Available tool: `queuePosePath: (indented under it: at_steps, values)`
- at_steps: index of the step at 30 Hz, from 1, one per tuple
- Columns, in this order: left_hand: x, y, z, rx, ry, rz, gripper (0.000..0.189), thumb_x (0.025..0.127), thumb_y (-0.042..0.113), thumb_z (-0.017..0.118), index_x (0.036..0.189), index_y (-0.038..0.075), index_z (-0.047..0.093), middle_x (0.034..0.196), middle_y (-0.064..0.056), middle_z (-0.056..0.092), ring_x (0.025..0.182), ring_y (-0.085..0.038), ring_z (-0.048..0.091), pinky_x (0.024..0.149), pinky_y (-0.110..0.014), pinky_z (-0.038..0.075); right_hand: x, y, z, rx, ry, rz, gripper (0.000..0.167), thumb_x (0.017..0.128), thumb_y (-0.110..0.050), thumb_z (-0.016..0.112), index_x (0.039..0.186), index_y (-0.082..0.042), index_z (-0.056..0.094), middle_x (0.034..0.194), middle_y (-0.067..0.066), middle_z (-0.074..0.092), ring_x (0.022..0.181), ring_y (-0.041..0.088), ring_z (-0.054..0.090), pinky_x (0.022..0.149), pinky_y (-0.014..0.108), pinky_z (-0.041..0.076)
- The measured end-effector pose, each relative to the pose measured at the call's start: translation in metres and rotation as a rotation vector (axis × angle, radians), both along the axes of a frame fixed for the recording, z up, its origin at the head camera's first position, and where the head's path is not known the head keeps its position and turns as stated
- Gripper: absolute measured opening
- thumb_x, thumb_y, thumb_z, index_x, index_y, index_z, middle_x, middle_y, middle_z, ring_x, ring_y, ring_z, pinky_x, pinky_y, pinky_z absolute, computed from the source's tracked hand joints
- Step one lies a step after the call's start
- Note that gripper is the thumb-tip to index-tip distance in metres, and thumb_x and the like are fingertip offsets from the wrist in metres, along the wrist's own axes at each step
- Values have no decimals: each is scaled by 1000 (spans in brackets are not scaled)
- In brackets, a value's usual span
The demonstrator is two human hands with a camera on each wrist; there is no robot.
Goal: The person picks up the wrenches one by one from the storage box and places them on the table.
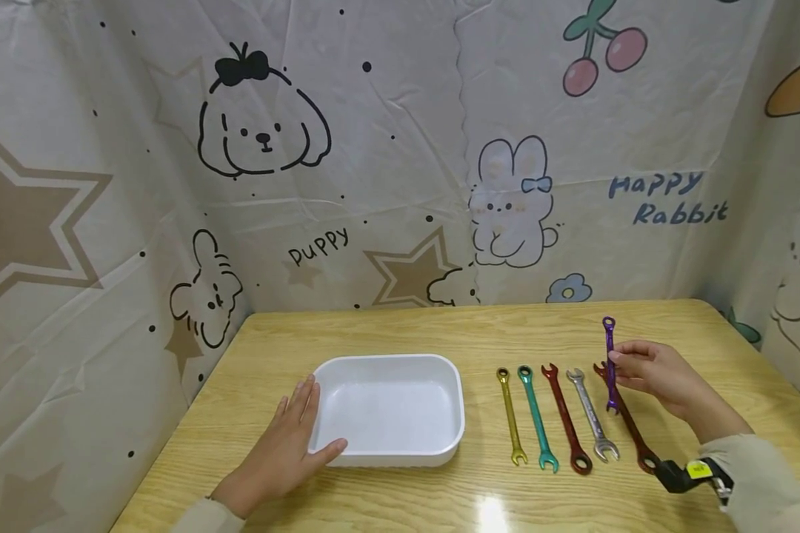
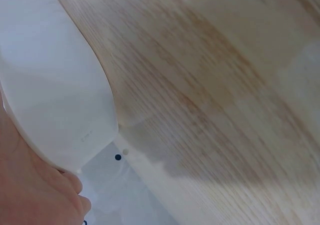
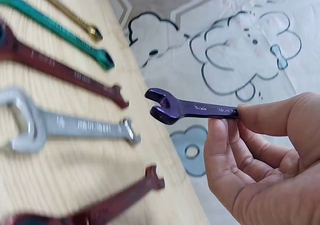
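Observation:
My right hand [image 1: 655, 372] pinches a small purple combination wrench [image 1: 610, 363] between thumb and fingers, raised over the right side of the table. Its open-end head shows in the right wrist view, pointing away from the fingertips. Behind it lies a dark red wrench [image 1: 630, 423]. To the left, in a row, lie a silver wrench [image 1: 593, 414], another red wrench [image 1: 564, 414], a teal wrench [image 1: 537, 418] and a gold wrench [image 1: 510, 416]. My left hand [image 1: 283, 440] rests with extended fingers along the left rim of a white plastic tray [image 1: 393, 414].
The wooden table [image 1: 480, 333] ends at a printed curtain [image 1: 387, 163] at the back and sides. A black strap with a yellow label [image 1: 696, 471] hangs at the right wrist. Light reflects off the table's front middle.

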State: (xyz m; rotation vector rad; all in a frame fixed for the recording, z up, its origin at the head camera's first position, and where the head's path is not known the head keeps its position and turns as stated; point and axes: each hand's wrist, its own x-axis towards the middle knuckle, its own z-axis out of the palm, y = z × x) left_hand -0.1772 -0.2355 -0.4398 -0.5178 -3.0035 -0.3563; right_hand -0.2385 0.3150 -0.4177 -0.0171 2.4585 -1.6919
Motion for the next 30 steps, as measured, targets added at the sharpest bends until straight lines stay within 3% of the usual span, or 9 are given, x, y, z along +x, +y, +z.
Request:
queuePosePath:
  at_steps: [6, 11, 20, 30]
  values:
    - [-1, 0, 0, 5, -3, 1, 101, 89, 67, 46, 149, -8, 14, 159, -20, 8, 146, -32, 7, 116, -54, 11, 2, 28, -10, 120, -74, -24, 52, 101, -25, 47, 127, 19, 39, 102, 7, 61, 84, 4, 60, 78, 29, 56]
    - [1, 1, 3, 13, 2, -1, 99, 90, 64, 49, 148, -9, 16, 158, -21, 9, 146, -34, 9, 115, -55, 13, 3, 40, -16, 195, -128, -19, 47, 101, -20, 47, 122, 22, 42, 98, 7, 63, 81, 7, 59, 71, 27, 56]
    - [1, 1, 3, 9, 10, -2, 99, 90, 63, 50, 148, -10, 17, 158, -22, 10, 146, -35, 9, 115, -55, 14, 8, 48, -26, 298, -145, 9, 38, 98, -14, 51, 112, 22, 48, 86, 4, 56, 72, 12, 54, 62, 24, 54]
    - [0, 0, 1, 6, 2, 3, 99, 90, 63, 49, 148, -10, 17, 158, -21, 8, 146, -34, 8, 116, -54, 13, 7, 42, -35, 396, -96, 23, 28, 97, -10, 53, 101, 18, 56, 82, 5, 57, 68, 13, 53, 58, 23, 52]
